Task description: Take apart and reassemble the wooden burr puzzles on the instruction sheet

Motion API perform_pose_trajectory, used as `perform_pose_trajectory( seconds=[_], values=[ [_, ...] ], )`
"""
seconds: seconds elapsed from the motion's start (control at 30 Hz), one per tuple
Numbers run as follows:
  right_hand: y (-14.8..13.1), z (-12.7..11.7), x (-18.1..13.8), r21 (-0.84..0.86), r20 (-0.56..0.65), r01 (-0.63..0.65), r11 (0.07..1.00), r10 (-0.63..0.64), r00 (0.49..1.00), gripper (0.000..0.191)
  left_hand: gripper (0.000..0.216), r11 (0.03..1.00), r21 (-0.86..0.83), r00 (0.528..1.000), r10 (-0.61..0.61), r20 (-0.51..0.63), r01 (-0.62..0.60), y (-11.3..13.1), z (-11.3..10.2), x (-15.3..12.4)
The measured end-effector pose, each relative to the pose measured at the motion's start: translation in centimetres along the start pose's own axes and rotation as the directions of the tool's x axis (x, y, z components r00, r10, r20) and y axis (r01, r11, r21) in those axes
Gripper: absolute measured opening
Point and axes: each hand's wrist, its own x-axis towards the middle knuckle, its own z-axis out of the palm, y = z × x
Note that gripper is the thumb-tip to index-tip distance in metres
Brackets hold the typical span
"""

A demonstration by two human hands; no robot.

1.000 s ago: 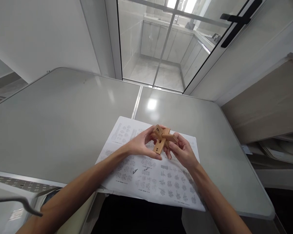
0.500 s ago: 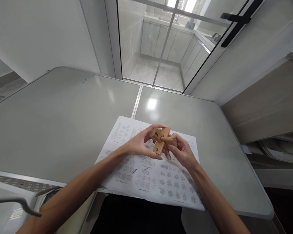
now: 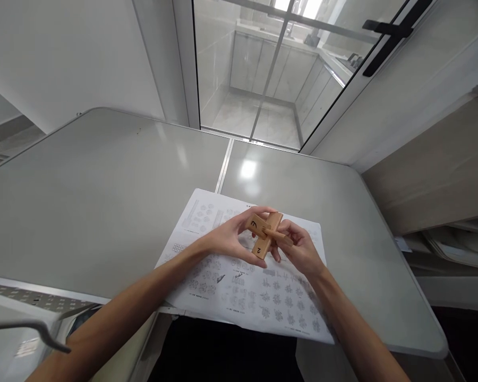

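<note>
Several wooden pieces, joined crosswise into a wooden burr puzzle (image 3: 262, 245), are held over a printed sheet. One piece bears a handwritten 2, and another has a mark like a 3 seen upside down. My left hand (image 3: 235, 239) spans the piece marked 2, thumb at its near end and fingers at its far end. On the other side, my right hand (image 3: 302, 249) is closed around the piece that sticks out to the right. Some of its fingers are hidden behind the puzzle. Beneath both hands lies the white instruction sheet (image 3: 247, 307), covered with small printed diagrams.
The grey table (image 3: 103, 201) has a metal seam (image 3: 224, 165) running across it. Beyond stands a glass door (image 3: 263, 69) with a black handle (image 3: 386, 28). Wooden shelving (image 3: 442, 164) is at the right, and a grey curved bar (image 3: 27, 324) at the lower left.
The puzzle has shifted slightly toward me and tilted a little. The right-hand piece now slants more downward to the right. Both hands keep their hold.
</note>
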Motion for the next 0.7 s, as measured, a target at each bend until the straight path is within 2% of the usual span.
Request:
perform_pose_trajectory(
  seconds=[0.13,0.23,0.33,0.5,0.6,0.7],
  values=[
    [0.02,-0.09,0.09,0.028,-0.007,-0.008,1.000,0.009,1.000,0.037,0.108,1.000,0.018,1.000,0.017,0.014,-0.017,-0.36,-0.12,0.13],
    [-0.27,0.05,0.19,0.038,-0.011,0.018,0.999,-0.018,1.000,0.037,0.099,0.999,0.034,0.999,0.031,0.031,-0.032,-0.43,-0.13,0.32],
    [-0.52,0.20,0.25,0.036,-0.034,0.036,0.999,-0.034,0.999,0.038,0.096,0.998,0.055,0.999,0.034,-0.014,-0.033,-0.36,-0.06,0.47],
    [-0.45,0.23,0.34,0.002,-0.022,0.035,0.999,-0.035,0.999,0.040,0.102,0.997,0.060,0.997,0.057,-0.047,-0.054,-0.27,0.21,0.50],
    [-0.48,0.46,0.42,-0.048,-0.029,0.088,0.995,-0.089,0.996,0.039,0.100,0.993,0.105,0.992,0.065,-0.108,-0.053,-0.50,0.40,0.48],
    [-0.73,0.89,0.49,-0.094,-0.058,0.123,0.988,-0.129,0.990,0.052,0.097,0.977,0.201,0.978,0.113,-0.175,-0.077,-0.96,0.49,0.50]
  ],
)
